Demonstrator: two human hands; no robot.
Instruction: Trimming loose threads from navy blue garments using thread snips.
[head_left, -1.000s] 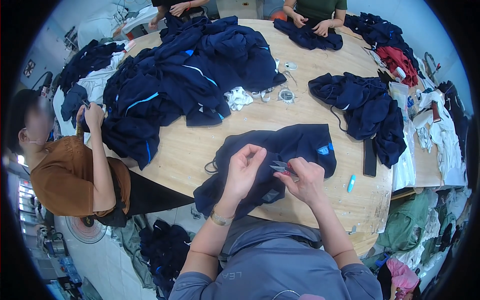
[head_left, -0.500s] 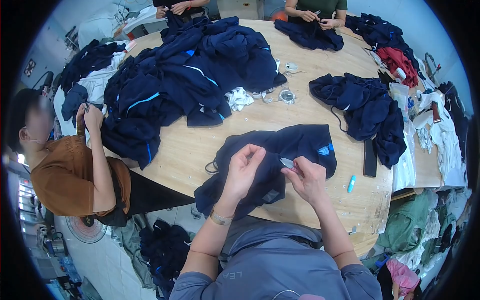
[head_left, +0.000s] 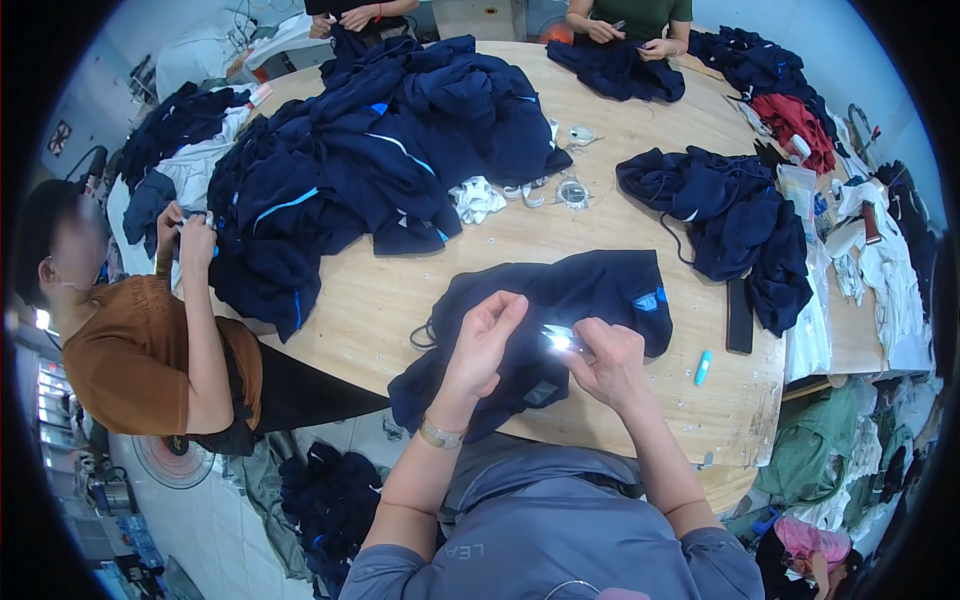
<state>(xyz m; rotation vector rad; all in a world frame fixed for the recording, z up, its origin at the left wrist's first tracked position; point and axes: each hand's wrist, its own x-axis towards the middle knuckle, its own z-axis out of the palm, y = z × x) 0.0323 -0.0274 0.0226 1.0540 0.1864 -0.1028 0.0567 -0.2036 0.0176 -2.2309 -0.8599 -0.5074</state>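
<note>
Head cam, lookg dn @ hands (head_left: 480, 345).

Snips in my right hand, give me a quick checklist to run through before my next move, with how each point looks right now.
1. Snips held in the right hand: ok.
2. Left hand apart from the blades: ok, a gap shows in this view.
3. Blade opening: cannot tell how wide, bright glare whites out part of the metal.
4. Thread between the left fingertips: cannot tell, too fine to see.
5. Navy garment beneath both hands, on the table: ok.
6. Light-blue marker apart from that garment: ok, it lies to the right.
</note>
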